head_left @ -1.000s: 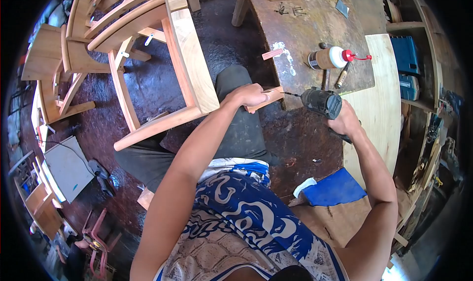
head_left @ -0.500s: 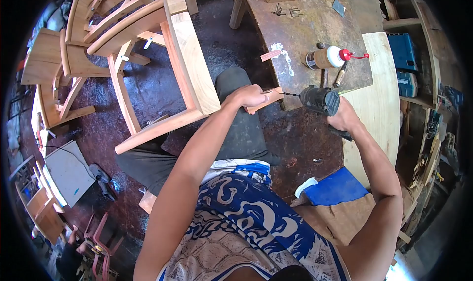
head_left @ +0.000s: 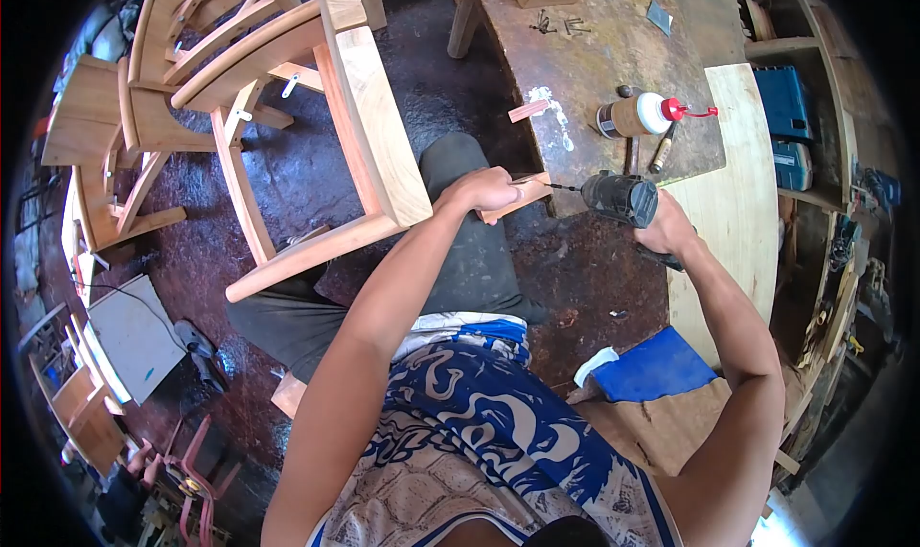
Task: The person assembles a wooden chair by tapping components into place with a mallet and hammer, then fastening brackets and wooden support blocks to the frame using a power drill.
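Note:
My left hand is closed on a small wooden block, which lies over my knee beside the corner of the worktable. My right hand grips a dark power drill held level, its long bit pointing left at the block. The bit's tip is at the block's upper face; how deep it sits I cannot tell. A wooden chair frame stands just left of my left hand, with one leg across my thigh.
On the worktable are a glue bottle, a hammer, screws and a reddish wood piece. More chairs stand at the left. A blue cloth lies at the lower right, near shelves with blue cases.
The drill and my right hand have shifted slightly left. My left hand still holds the block. At the lower left edge, a partly visible person has moved.

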{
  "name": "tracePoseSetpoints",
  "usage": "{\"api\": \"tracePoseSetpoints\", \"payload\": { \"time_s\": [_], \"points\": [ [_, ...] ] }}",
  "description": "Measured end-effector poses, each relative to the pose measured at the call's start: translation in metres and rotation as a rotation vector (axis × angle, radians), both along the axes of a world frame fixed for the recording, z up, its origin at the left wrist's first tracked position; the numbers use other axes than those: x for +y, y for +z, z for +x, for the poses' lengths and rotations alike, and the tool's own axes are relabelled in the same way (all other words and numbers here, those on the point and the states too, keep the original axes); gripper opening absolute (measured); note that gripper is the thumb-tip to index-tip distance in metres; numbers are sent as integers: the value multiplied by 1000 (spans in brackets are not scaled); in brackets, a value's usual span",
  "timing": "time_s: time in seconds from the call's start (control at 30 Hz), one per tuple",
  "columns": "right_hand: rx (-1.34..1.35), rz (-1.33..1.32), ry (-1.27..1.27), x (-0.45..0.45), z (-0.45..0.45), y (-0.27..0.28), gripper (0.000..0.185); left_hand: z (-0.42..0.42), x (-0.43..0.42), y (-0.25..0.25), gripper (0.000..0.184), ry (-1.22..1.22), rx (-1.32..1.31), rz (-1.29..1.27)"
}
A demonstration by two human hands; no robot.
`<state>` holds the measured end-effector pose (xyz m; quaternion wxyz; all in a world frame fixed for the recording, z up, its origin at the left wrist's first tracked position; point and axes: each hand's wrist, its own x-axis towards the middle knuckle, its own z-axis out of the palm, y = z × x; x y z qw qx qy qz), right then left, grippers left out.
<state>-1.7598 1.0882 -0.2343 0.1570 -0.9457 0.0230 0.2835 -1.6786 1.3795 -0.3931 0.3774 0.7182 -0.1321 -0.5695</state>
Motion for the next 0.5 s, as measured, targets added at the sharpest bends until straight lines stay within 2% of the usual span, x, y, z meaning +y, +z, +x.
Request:
{"api": "tracePoseSetpoints", "payload": {
  "time_s": [0.07, 0.17, 0.27, 0.5],
  "points": [
    [0, -17, 65, -2, -1, -2, 31, 0, 0, -4, 48, 6, 16, -16],
    [71, -40, 9, 1, -1, 3, 32, 0, 0, -1, 47, 14, 25, -21],
    [-6, 3, 44, 4, 0, 4, 32, 0, 0, 0, 46, 12, 6, -13],
    [19, -10, 91, 5, 3, 8, 31, 0, -1, -5, 46, 12, 10, -19]
  ]
}}
